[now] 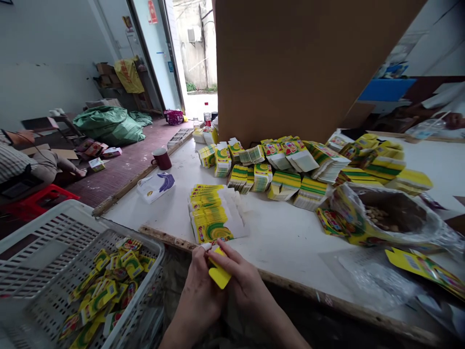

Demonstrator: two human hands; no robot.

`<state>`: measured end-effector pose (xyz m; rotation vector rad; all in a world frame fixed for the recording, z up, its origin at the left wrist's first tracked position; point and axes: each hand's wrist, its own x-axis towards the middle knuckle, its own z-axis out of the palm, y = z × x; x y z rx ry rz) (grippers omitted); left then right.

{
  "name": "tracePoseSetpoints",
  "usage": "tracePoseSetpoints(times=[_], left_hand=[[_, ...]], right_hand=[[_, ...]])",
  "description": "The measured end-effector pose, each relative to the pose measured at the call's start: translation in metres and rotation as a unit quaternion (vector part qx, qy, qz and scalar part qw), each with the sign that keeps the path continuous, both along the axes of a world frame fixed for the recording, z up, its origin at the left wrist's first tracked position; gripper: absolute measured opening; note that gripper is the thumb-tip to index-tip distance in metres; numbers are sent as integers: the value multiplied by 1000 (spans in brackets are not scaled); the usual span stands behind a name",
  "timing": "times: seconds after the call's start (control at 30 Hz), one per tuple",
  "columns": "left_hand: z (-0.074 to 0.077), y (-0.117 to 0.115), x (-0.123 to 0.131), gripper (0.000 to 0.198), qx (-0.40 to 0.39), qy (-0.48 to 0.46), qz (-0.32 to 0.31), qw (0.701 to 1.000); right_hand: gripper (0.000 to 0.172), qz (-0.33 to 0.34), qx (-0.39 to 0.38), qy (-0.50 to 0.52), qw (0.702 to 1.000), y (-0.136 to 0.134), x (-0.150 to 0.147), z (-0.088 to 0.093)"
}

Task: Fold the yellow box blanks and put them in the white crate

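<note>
Your left hand [198, 291] and right hand [243, 283] both pinch 1 small yellow card carton [219, 277], lower centre.
Press creases squarely, with fingertips closed on its edges.

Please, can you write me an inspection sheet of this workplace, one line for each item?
Surface: white table, with a worn wooden front edge.
Job's things: small yellow carton at the table edge; fanned stack of flat cartons just beyond it; white basket at the left, holding yellow-green packs.
Clutter: bundled cartons, red mug, tissue pack, open plastic bag.
Hands: left hand and right hand both pinch the small yellow carton.
Cables: nothing seen.
Surroundings: large cardboard box, seated person at the left, green sack, open doorway.
</note>
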<state>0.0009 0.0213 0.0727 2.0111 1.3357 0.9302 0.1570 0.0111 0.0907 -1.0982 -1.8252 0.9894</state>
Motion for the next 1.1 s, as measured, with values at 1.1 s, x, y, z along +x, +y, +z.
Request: tracePoseSetpoints(times=[1.1], left_hand=[[-5, 30, -8, 40, -188, -601, 272, 728]], right_hand=[[16, -234, -41, -70, 969, 74, 13, -42]])
